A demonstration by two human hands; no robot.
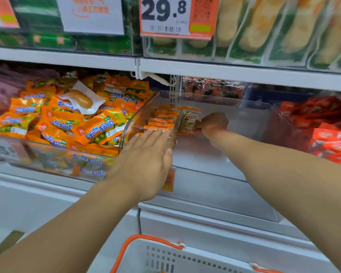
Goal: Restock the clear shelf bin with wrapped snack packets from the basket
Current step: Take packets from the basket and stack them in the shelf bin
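The clear shelf bin (pixel 215 99) stands on the middle shelf, mostly bare inside. Several orange-wrapped snack packets (pixel 161 121) stand in a row at its left side. My right hand (pixel 215 123) reaches into the bin and is shut on a pale wrapped packet (pixel 189 122), held upright against that row. My left hand (pixel 146 154) lies flat with fingers apart against the bin's front left corner, holding nothing. The white basket (pixel 165 257) with orange handles sits at the bottom; its contents are out of view.
Left of the bin, a clear tub (pixel 47 154) is heaped with orange and green packets. Red packets (pixel 327 134) fill the bin to the right. A shelf (pixel 244 73) with a 29.8 price tag (pixel 175 16) hangs close overhead.
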